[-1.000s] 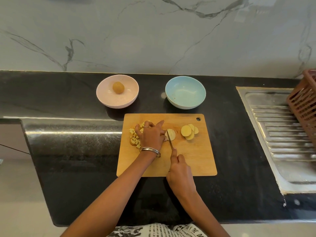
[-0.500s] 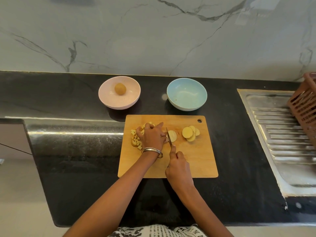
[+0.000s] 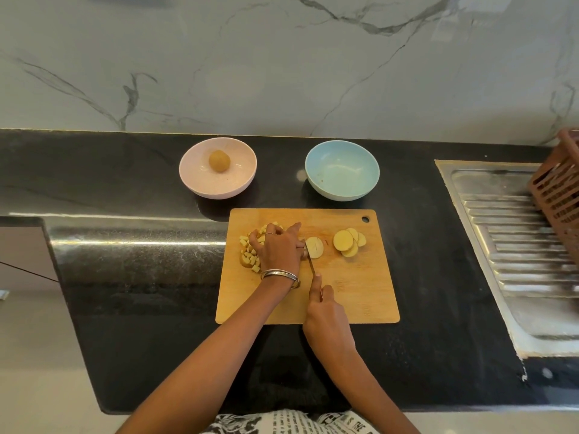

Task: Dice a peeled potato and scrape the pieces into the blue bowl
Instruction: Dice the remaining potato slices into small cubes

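Our right hand (image 3: 327,314) grips the knife (image 3: 311,264), its blade beside the potato slice (image 3: 315,246) that our left hand (image 3: 279,249) pins with curled fingers.

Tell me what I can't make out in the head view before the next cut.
- Left hand: its fingertips' grip on the scored pale potato slice is hidden behind its own knuckles.
- Thin knife: handle buried in the right hand.
- Small yellow potato cubes: partly under the left hand.
- Brown slatted plastic basket: cut off by the right edge.
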